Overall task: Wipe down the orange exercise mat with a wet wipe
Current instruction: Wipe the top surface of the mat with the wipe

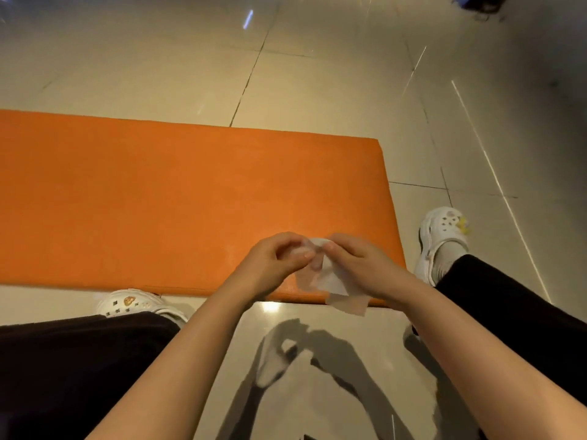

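Tiled floor (317, 74), glossy, pale. Orange mat (174, 201) lies flat on it, running off the left edge, right end near the middle-right. Black trouser legs (63, 376) at both lower sides. White clogs: left clog (127, 303) touching the mat's near edge, right clog (444, 236) just beside the mat's right end. Left hand (270, 265) and right hand (359, 265) meet above the mat's near right corner, both grips pinching a thin white wipe (333, 284) between fingertips. Wipe is partly unfolded, hanging down over the mat edge, not touching the mat as far as visible.
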Demonstrator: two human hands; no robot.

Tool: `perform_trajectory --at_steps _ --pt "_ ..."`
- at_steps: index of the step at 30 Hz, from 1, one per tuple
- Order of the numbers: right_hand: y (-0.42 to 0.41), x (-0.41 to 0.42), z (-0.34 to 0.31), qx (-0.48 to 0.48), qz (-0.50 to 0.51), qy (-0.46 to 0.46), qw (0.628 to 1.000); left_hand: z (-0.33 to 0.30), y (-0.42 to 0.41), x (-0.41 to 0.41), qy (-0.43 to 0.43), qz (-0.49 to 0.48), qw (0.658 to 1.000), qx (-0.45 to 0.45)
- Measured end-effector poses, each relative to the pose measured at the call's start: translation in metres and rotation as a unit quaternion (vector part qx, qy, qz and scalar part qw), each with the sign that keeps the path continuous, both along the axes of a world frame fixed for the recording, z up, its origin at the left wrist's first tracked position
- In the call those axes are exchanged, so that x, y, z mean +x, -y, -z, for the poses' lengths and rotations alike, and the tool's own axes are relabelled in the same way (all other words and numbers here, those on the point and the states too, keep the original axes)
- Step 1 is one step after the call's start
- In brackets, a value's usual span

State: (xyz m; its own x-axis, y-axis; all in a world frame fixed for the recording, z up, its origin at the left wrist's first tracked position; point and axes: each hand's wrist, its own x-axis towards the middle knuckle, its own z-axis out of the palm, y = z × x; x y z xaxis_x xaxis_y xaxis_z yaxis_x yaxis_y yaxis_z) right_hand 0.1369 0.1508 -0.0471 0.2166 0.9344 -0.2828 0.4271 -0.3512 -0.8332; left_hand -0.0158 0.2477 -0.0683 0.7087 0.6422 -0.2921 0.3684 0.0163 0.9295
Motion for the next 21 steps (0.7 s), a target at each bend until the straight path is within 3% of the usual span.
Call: perform_trajectory --at_steps 3,7,11,14,16,21 --pt "0.016 -0.003 -0.032 0.047 0.081 -0.105 0.990 -0.030 0.014 -0.008 0.062 -0.041 0.997 0.015" --pt "0.039 -0.009 -0.035 -0.011 0.118 -0.144 0.982 -0.061 0.025 -0.027 0.073 -0.052 0.995 0.050" --pt "0.059 -0.019 -0.019 -0.073 0.055 -0.249 0.964 -0.092 0.028 -0.046 0.041 -0.024 0.997 0.061" --pt "0.062 -0.032 -0.017 -0.028 -0.003 -0.319 0.947 -0.111 0.030 -0.053 -0.033 0.031 0.992 0.121" --pt "0.062 -0.039 -0.015 0.008 -0.002 -0.297 0.955 -0.118 0.032 -0.055 -0.076 0.054 0.982 0.162" --pt "0.071 -0.047 -0.003 0.078 0.028 -0.081 0.993 -0.112 0.038 -0.056 -0.113 0.055 0.970 0.206"
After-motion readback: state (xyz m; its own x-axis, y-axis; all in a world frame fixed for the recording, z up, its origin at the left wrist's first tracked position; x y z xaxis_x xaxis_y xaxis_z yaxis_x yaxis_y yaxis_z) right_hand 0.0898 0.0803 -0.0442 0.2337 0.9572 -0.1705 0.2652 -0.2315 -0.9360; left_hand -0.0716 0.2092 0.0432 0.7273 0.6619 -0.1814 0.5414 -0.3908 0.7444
